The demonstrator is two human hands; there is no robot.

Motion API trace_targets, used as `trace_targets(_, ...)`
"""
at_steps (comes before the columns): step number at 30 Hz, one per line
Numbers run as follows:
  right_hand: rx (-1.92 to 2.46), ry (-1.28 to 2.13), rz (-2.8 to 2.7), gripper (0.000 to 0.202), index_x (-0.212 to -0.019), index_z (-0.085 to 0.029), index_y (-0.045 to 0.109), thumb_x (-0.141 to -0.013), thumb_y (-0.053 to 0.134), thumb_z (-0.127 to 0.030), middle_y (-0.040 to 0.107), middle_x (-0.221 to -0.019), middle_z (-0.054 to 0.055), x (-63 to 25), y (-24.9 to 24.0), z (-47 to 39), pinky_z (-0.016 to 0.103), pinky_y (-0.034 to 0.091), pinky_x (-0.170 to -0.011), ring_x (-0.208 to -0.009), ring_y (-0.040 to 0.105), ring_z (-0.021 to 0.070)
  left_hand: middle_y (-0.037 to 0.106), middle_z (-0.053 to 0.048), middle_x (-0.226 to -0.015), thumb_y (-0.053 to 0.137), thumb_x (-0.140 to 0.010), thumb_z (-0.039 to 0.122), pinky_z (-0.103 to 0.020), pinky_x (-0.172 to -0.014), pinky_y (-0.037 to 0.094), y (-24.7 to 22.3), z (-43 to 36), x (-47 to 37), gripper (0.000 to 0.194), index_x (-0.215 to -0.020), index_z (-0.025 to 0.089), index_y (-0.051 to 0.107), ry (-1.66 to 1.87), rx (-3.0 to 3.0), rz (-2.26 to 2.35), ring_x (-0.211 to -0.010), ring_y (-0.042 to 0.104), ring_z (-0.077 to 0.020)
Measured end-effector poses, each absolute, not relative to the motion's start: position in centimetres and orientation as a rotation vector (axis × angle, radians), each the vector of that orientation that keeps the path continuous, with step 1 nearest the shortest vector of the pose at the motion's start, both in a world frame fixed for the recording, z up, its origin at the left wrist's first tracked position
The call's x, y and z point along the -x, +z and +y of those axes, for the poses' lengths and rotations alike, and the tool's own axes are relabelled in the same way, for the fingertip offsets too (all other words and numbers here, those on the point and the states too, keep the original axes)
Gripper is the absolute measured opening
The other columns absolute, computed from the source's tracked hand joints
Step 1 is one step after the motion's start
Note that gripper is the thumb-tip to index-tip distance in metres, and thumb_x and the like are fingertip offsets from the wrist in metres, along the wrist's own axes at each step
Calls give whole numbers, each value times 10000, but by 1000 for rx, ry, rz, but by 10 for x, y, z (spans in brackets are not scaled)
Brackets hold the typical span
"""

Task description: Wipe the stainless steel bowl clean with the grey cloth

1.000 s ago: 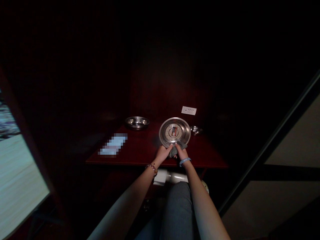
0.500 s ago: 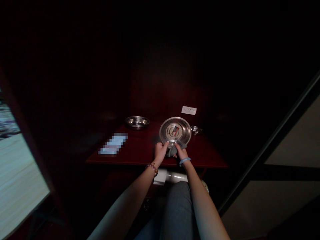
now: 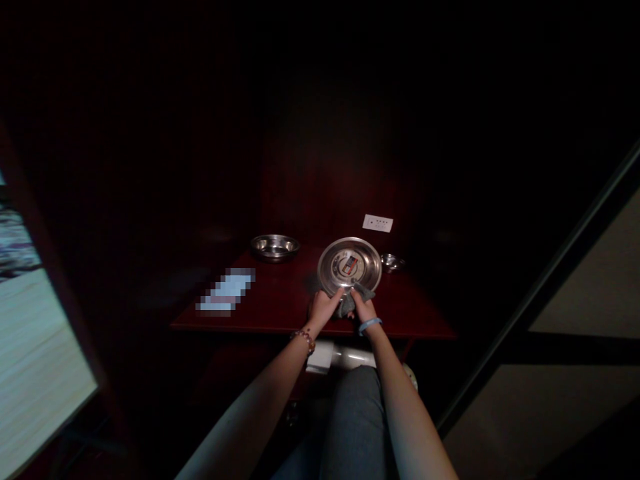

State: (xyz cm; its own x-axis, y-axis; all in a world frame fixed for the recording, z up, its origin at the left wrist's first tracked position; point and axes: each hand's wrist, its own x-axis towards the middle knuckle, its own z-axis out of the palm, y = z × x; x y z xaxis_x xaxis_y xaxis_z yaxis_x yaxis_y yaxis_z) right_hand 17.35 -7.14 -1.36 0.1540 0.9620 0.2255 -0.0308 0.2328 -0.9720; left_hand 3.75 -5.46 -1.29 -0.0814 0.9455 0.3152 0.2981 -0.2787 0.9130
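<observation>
A round stainless steel plate [image 3: 369,263], tilted up toward me, is held above the dark red shelf [image 3: 280,307]. Its middle bears a label with red and dark print. My left hand [image 3: 324,308] grips the near rim, thumb on the inner face and the other fingers mostly hidden beneath. Close beside it, my right hand [image 3: 364,305] is closed on a grey cloth [image 3: 346,306] pressed against the same rim. Whether the right fingers also bear the plate's weight underneath is hidden.
A steel bowl [image 3: 275,249] stands at the back left, and a smaller steel bowl [image 3: 391,263] at the right behind the plate. A blurred-out flat item [image 3: 227,291] lies at the left. A white socket [image 3: 378,223] is on the back wall. A white pipe-like object [image 3: 353,357] shows below.
My left thumb has slid slightly right along the near rim, closer to the right thumb. The plate stays held in nearly the same place.
</observation>
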Motion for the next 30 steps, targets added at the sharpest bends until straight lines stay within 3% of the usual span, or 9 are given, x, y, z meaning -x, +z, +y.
trace_targets(6, 1063, 957, -1123, 426, -681, -216, 543, -710, 655, -626, 557, -428, -36, -173, -13, -71, 219, 346, -367, -339, 483, 112, 763, -117, -886, 614, -784, 520, -276, -724, 487, -12, -58, -40, 438, -915, 125, 751, 1334, -1646, 1179, -878, 700, -246)
trace_targets(14, 1065, 967, -1156, 456, -655, -212, 541, -709, 649, -652, 561, -431, -28, -173, -12, -73, 213, 345, -371, -348, 488, 108, 749, -87, -758, 644, -751, 461, -262, -683, 506, -13, -55, -42, 362, -839, 124, 744, 1387, -1532, 1132, -788, 695, -227)
trace_targets(24, 1062, 961, -1162, 449, -668, -215, 540, -715, 632, -652, 559, -444, -28, -171, -8, -77, 213, 355, -381, -360, 488, 108, 758, -104, -841, 599, -774, 466, -272, -697, 506, -21, -47, -43, 388, -863, 116, 739, 1440, -1581, 1085, -787, 695, -220)
trace_targets(27, 1069, 967, -1167, 446, -672, -211, 548, -726, 631, -646, 559, -447, -24, -170, -7, -78, 210, 352, -383, -365, 488, 105, 753, -101, -815, 620, -759, 425, -250, -643, 491, -15, -51, -43, 336, -832, 117, 732, 1464, -1548, 1078, -728, 684, -199)
trace_targets(30, 1076, 972, -1181, 450, -667, -211, 555, -734, 625, -650, 561, -447, -23, -169, -5, -79, 209, 345, -384, -366, 490, 106, 702, -65, -646, 629, -742, 395, -224, -533, 433, -9, -55, -42, 285, -730, 119, 698, 1487, -1494, 1099, -574, 623, -159)
